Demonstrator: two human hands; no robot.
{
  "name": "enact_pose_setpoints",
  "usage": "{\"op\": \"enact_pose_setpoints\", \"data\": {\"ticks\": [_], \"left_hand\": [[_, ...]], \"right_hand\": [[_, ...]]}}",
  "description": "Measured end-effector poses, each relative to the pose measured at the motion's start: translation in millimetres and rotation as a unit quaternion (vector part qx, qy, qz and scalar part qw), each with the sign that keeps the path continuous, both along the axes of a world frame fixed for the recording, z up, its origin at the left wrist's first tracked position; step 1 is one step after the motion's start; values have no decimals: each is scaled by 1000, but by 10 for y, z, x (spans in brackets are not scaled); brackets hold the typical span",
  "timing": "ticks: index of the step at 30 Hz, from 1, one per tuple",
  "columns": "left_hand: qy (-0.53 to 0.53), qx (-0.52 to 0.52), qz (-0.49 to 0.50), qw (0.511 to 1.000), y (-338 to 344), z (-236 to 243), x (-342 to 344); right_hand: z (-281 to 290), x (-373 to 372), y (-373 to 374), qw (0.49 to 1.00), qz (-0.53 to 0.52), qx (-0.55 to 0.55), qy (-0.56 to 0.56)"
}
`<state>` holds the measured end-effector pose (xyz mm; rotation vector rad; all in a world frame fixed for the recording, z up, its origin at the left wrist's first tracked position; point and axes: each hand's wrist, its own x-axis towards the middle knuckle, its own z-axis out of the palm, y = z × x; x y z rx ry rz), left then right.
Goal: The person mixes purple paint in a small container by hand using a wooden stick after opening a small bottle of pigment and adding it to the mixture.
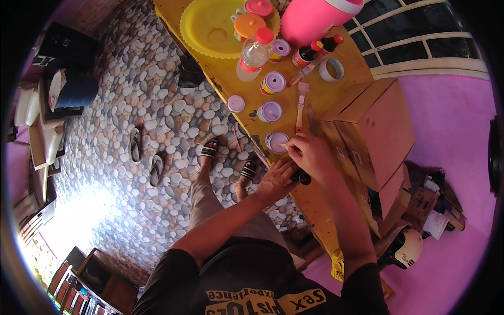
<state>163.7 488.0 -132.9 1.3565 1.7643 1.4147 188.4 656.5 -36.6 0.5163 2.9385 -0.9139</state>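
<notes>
My right hand [307,152] pinches a thin pale stick [283,145] at the rim of a small tin of pale lilac contents [275,143] on the yellow table [311,202]. Just below, my left hand [276,178] has its fingers curled together around a dark object [303,177], mostly hidden and too unclear to name. Above the tin lie a flat paintbrush [301,107] and a long grey tool [311,118], partly behind my right hand. Further up stand more small tins [271,112], with a loose lid [235,103] at the table's edge.
Stacked cardboard boxes [375,131] fill the table's right side. At the back are bottles [307,52], a tape roll [332,70], a pink jug [310,21] and a yellow tray [197,31]. Sandals [135,144] lie on the pebble-patterned floor; a helmet [407,247] sits lower right.
</notes>
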Motion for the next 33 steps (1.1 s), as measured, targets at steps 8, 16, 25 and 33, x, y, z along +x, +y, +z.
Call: {"op": "enact_pose_setpoints", "data": {"ticks": [8, 16, 25, 33], "left_hand": [[5, -4, -1, 1000, 61, 36, -6], [20, -9, 6, 1000, 111, 22, 16], [22, -33, 14, 999, 113, -11, 65], [30, -47, 25, 998, 87, -106, 133]], "right_hand": [[88, -110, -1, 998, -54, -18, 20], [44, -19, 46, 999, 11, -11, -31], [-4, -102, 2, 1000, -12, 12, 20], [49, -50, 57, 999, 14, 11, -31]]}}
